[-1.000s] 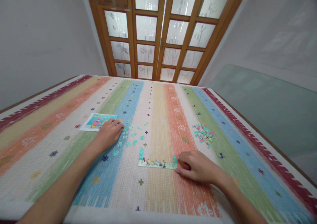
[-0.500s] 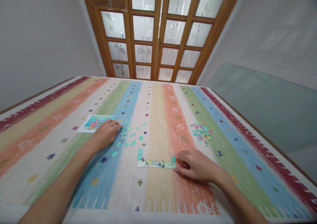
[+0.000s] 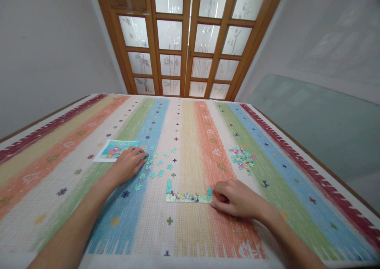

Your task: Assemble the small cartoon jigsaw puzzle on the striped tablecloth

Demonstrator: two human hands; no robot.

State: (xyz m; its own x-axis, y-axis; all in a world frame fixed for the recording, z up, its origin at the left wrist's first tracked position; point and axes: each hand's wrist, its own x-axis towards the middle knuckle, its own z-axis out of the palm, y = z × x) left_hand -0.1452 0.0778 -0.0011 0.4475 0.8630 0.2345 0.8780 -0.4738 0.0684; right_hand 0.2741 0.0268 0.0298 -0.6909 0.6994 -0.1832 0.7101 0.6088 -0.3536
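This looks like a home. A cloth (image 3: pixel 190 142) with soft-coloured stripes and little printed trees covers the surface (image 3: pixel 44 119), and a part-built jigsaw (image 3: pixel 187 198) lies on it. Beyond the surface stand wooden doors (image 3: pixel 185 63) with frosted, plant-patterned panes (image 3: pixel 170 65); plain pale walls (image 3: pixel 44 55) rise to its left and right.
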